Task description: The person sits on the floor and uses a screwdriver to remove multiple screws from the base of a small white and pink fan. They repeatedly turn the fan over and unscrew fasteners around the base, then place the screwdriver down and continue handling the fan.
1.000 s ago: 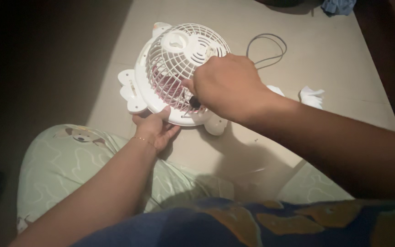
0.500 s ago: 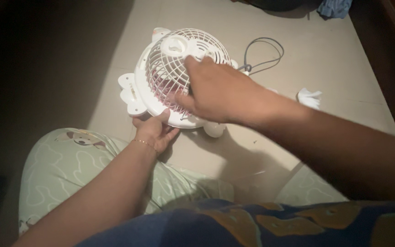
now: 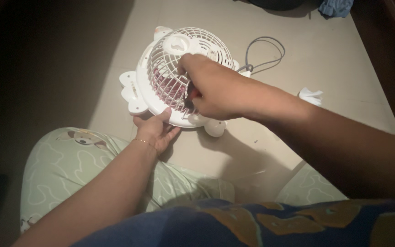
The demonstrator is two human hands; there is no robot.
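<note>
My left hand (image 3: 155, 131), fingers open, cups the near rim of a small white fan (image 3: 179, 77) lying on the pale floor (image 3: 334, 68). My right hand (image 3: 211, 87) rests on its wire grille, closed around a dark, red-tipped tool (image 3: 190, 97). Beyond, a grey cord (image 3: 264, 52) loops.

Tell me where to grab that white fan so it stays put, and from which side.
Grip the white fan by the flat outer rim around the wire cage, coming from the near lower edge, where the left hand touches it. The fan lies face up on the floor, so the rim is the solid edge; the domed cage bars look thin. The right hand covers the cage's right side.
</note>
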